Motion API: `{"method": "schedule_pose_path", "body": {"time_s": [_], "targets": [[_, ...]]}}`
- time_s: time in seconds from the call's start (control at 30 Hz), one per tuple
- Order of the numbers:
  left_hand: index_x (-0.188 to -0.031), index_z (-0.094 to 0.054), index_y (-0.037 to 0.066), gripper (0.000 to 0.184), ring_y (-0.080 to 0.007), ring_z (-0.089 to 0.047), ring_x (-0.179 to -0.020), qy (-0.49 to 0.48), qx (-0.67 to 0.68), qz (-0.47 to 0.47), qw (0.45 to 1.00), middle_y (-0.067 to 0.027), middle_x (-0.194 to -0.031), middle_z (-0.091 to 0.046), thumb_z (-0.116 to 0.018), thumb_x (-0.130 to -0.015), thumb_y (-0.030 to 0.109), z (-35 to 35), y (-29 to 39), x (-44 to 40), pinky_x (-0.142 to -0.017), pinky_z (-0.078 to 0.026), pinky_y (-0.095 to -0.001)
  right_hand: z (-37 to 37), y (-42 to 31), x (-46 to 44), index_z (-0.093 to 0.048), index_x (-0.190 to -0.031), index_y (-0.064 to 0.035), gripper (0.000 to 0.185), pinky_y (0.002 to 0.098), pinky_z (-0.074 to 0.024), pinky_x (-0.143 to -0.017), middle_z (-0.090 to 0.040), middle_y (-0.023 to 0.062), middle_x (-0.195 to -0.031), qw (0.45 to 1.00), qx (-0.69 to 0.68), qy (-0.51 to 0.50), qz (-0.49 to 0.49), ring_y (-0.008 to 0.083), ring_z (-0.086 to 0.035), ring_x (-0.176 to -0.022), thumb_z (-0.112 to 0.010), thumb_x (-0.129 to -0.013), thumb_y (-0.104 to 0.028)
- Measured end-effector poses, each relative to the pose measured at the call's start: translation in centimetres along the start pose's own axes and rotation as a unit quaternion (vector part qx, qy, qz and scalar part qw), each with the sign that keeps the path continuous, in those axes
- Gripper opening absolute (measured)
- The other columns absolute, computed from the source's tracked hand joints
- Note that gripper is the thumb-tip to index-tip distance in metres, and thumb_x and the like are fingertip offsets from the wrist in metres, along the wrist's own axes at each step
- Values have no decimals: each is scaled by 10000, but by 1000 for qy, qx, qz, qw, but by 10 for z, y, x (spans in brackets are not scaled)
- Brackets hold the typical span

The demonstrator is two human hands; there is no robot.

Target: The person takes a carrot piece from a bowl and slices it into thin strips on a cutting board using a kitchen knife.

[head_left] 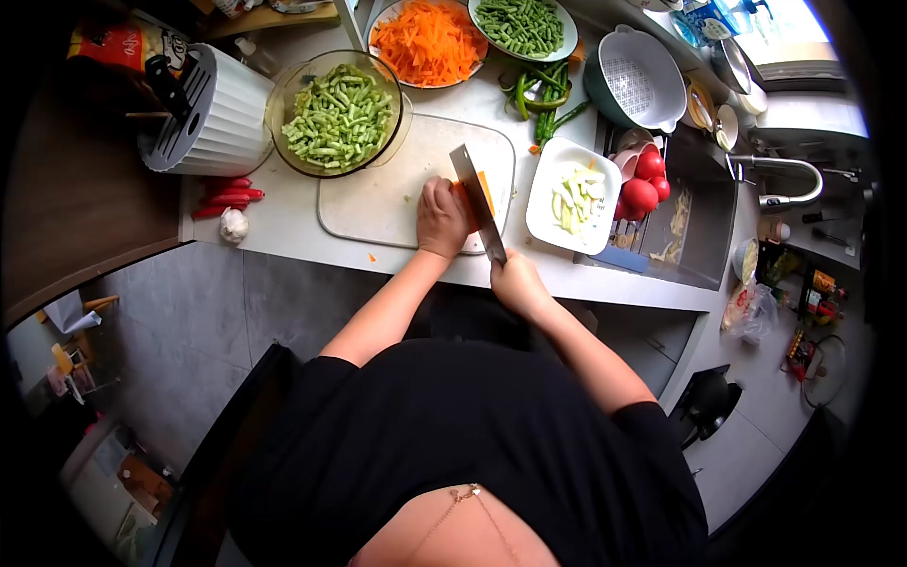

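My right hand (520, 283) is closed round the handle of a cleaver (478, 200), its blade upright over the right part of the white cutting board (368, 203). With fingers curled, my left hand (442, 217) presses a piece of carrot (463, 200) against the board, just left of the blade. More orange shows on the blade's far side. A glass bowl (404, 118) of chopped pale green beans (338, 118) overlaps the board's upper left corner. To the right stands a white dish (548, 222) holding pale green slices (576, 197).
Plates of carrot strips (430, 42) and cut green beans (520, 24) stand at the back, near green peppers (548, 99). A knife block (222, 113), red chillies (225, 197) and garlic (233, 225) are left. Tomatoes (641, 194), a grey colander (635, 76) and the sink (704, 222) lie right.
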State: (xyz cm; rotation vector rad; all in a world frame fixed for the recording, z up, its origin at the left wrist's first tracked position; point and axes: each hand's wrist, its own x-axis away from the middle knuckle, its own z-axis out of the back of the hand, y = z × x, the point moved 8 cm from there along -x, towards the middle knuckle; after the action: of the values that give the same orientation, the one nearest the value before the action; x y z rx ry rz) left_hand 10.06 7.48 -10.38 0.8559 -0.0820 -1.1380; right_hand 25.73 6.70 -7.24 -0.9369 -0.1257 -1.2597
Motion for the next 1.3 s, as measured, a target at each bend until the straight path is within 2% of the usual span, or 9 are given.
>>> {"method": "schedule_pose_path", "body": {"time_s": [0.13,0.37,0.5,0.57,0.63,0.7,1.13,1.27,1.3], "targets": [[-1085,-432,-16,235,-407,-524,-939,8,4,-3,1000,-219,-1061,-495,-516,-890,83,6,4,-1,-830,-442,-453,10,-33,-34,-587,-934,72,219,510,-482,-744,-619,305,-814,997,-26,50,49,459,-608,-809,-466,-870,-100],[-1068,-420,-37,219,-404,-490,-931,3,34,-8,999,-228,-1035,-480,-495,-877,41,3,6,-8,-843,-414,-453,6,3,-1,-617,-834,105,230,512,-487,-776,-604,348,-802,1000,-20,-3,12,482,-611,-821,-494,-808,-87],[-1060,-418,-35,209,-404,-478,-932,-1,30,-25,999,-234,-1037,-473,-490,-875,31,4,7,-3,-834,-415,-446,2,-22,-47,-629,-839,93,241,495,-496,-772,-616,329,-827,1000,-17,-15,-18,460,-619,-819,-497,-816,-107],[-1057,-420,-34,198,-405,-481,-918,2,37,-28,999,-232,-1029,-476,-486,-885,38,5,7,-4,-820,-416,-449,3,-22,-54,-615,-895,62,248,482,-496,-634,-611,300,-762,998,-55,-22,-15,480,-600,-713,-473,-875,-141],[-1054,-422,-32,193,-406,-483,-910,-6,40,-21,999,-230,-1021,-478,-487,-891,47,2,8,-6,-813,-417,-450,7,-26,-47,-604,-896,56,220,489,-488,-703,-606,310,-763,997,-47,44,48,483,-599,-786,-484,-864,-126],[-1059,-423,-28,201,-404,-492,-915,-11,29,-17,999,-226,-1022,-484,-493,-891,56,4,3,-6,-815,-422,-450,-6,-11,-31,-611,-871,83,236,502,-484,-778,-613,332,-815,1000,13,15,12,471,-612,-811,-488,-838,-116],[-1095,-414,-50,230,-411,-483,-925,-7,31,-30,999,-240,-1024,-473,-473,-888,31,3,6,-6,-822,-411,-445,-8,-7,-25,-604,-860,98,205,504,-495,-754,-620,331,-826,1000,21,2,9,470,-622,-807,-485,-779,-48],[-1089,-412,-52,216,-414,-482,-930,-20,32,-22,999,-244,-1033,-473,-471,-897,28,1,6,-3,-828,-412,-448,-2,-14,-31,-599,-863,85,211,513,-476,-779,-609,329,-801,999,4,37,10,481,-601,-812,-466,-829,-75],[-1089,-412,-53,216,-415,-482,-931,-14,29,-31,999,-245,-1033,-472,-471,-898,29,3,6,-1,-828,-412,-452,-1,-29,-44,-605,-834,93,232,493,-510,-685,-614,309,-723,998,19,11,61,449,-628,-704,-466,-837,-93]]}}
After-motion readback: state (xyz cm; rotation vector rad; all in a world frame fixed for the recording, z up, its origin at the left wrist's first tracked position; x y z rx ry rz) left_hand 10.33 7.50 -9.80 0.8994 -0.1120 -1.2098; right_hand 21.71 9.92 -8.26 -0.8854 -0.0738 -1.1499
